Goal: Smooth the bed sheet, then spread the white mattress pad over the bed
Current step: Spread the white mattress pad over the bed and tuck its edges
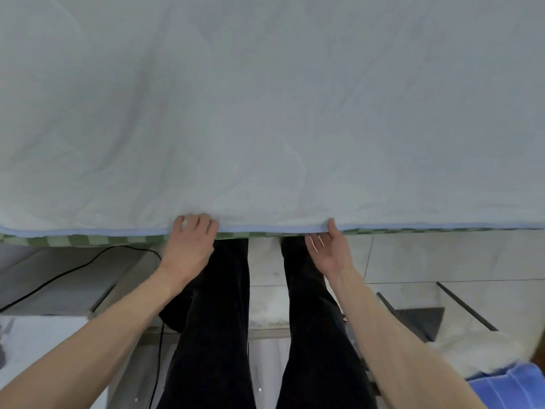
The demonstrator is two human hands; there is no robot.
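1. White mattress pad (265, 113): already laid over the bed, filling the upper view; blue-trimmed near edge runs just above the green checked bed sheet (88, 240)
2. Left hand (190, 242): palm down, fingers curled over the pad's edge, holding it
3. Right hand (328, 249): palm up, thumb on top of the hem, fingers beneath, pinching it loosely
4. Step judged: squaring the near edge; draw both hands outward along the hem with even tension, keeping the blue trim parallel to the sheet's border
5. Faint creases remain mid-pad; sweep flat afterwards
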